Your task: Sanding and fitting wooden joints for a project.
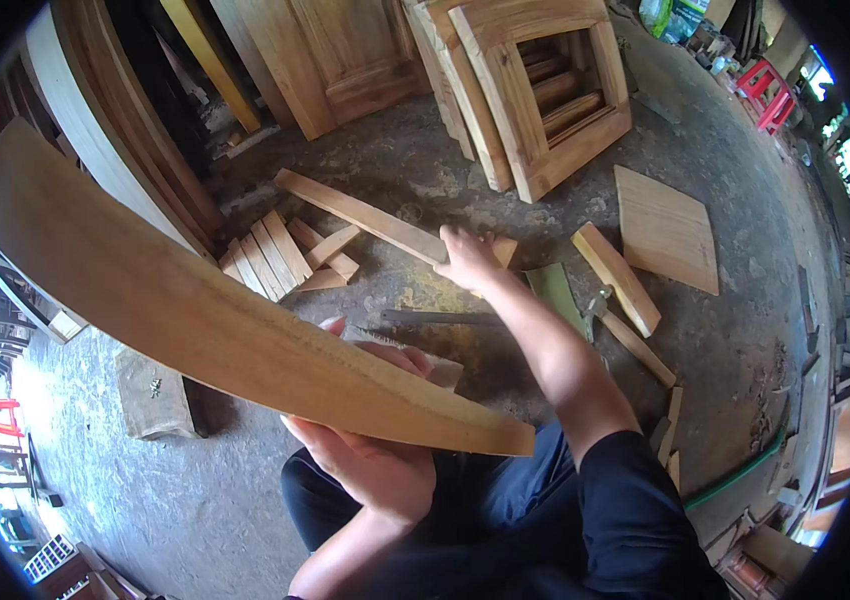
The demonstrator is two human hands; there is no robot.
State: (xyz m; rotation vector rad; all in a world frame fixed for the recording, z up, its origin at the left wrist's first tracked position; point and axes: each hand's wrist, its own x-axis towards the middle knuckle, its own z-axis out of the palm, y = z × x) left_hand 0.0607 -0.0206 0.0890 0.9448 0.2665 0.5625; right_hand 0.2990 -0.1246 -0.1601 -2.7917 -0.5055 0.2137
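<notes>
My left hand (372, 457) grips a long, wide wooden board (245, 330) from below; the board slants from the upper left to my lap and hides part of the fingers. Beyond it, my right hand (470, 259) holds the near end of a narrow wooden strip (365, 217) low over the floor. A small wood piece (504, 250) lies just behind that hand. Between my arms are a dark flat metal bar (440, 317) and a wood block (444, 373), partly hidden. To the right, a hammer (631, 341) lies with its head near a thick wooden block (616, 279).
Short wood slats (271, 255) lie on the floor at the left. Wooden frames (575, 150) and panels (335, 60) stand behind. A square board (666, 225) lies at the right, a block with small metal pieces (155, 397) at the left. A red plastic stool (766, 94) stands far right.
</notes>
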